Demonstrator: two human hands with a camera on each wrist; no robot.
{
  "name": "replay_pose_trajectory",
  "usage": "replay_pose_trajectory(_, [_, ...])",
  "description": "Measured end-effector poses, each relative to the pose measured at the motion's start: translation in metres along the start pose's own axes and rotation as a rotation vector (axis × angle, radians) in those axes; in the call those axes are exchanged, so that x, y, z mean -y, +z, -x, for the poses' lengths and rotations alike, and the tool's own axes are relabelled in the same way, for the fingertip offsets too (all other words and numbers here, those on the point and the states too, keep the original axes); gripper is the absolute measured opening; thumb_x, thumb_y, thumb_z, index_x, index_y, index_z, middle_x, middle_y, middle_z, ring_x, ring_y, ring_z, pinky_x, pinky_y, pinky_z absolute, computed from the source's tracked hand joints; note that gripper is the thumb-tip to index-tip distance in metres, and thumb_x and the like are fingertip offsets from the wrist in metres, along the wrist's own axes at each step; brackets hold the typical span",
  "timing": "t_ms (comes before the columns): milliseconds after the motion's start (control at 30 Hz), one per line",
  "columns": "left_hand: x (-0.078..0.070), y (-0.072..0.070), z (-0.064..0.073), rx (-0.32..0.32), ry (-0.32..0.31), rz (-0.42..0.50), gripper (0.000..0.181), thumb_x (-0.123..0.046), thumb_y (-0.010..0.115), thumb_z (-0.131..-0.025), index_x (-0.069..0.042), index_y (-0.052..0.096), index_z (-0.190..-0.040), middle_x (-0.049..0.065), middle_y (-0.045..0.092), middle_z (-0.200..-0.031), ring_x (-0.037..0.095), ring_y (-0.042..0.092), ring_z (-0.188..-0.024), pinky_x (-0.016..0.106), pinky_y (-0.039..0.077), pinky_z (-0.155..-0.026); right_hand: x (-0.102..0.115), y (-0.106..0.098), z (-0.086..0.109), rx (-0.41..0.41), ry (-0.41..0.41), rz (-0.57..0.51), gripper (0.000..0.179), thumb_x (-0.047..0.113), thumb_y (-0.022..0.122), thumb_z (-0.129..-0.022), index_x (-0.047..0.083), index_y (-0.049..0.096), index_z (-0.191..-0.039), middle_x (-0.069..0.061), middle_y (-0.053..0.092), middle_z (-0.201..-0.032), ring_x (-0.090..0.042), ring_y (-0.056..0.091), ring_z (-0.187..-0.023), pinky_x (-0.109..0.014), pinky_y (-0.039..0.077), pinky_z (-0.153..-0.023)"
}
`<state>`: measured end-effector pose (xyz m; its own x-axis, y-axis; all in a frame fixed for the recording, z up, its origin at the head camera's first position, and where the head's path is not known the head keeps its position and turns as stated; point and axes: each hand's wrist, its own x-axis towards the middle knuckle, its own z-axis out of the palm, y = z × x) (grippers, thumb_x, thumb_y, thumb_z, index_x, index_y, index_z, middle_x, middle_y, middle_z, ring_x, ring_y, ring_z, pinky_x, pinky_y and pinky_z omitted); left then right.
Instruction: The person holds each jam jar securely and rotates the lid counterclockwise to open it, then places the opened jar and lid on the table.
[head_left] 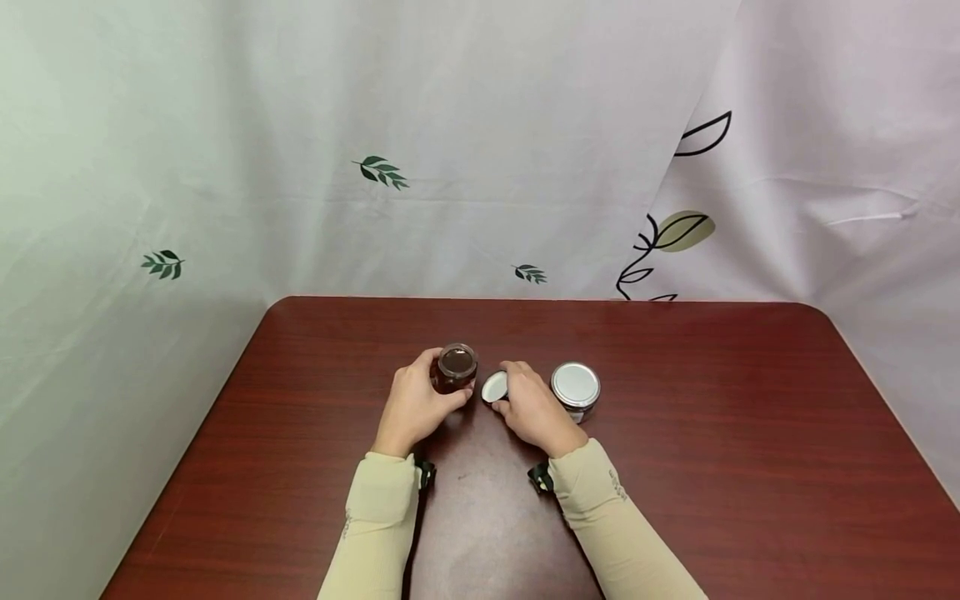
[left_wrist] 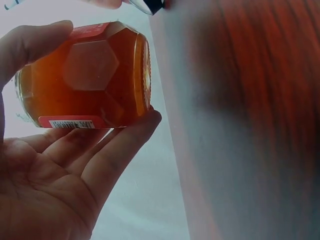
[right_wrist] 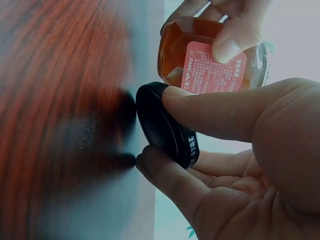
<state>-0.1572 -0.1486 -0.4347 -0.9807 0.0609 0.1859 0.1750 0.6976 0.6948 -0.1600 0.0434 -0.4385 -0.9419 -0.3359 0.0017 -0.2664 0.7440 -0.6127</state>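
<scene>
A faceted glass jar (head_left: 455, 364) with amber contents and a red label is in my left hand (head_left: 417, 406), its mouth uncovered and facing up. In the left wrist view the thumb lies along one side of the jar (left_wrist: 90, 75), with the fingers on the other. My right hand (head_left: 534, 408) pinches a round lid (head_left: 494, 388) by its rim, between thumb and fingers. Its pale inner face shows in the head view. From the right wrist, the lid's black outer face (right_wrist: 155, 120) looks down toward the table, and the lid tilts beside the jar.
A second jar (head_left: 576, 387) with a silvery-white top stands just right of my right hand. The dark red wooden table (head_left: 712, 450) has rounded far corners. Behind it hangs a pale curtain (head_left: 465, 100) with leaf prints.
</scene>
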Motion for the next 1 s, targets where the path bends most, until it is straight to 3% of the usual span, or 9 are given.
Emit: replay_pose_trajectory(1000, [0.0039,0.0028,-0.0005,-0.013,-0.053,-0.003,0.064,-0.030,0.085,-0.078,0.001,0.060,-0.129,0.016,0.071,-0.111,0.029,0.069,-0.100,0.046,0.054,-0.086,-0.0031,0.0053,0.0021,-0.040,-0.101,0.110,0.055,0.007,0.077,-0.086,-0.014,0.053,-0.131,-0.027,0.058,-0.126,-0.042,0.055,-0.118,-0.047,0.043,-0.103])
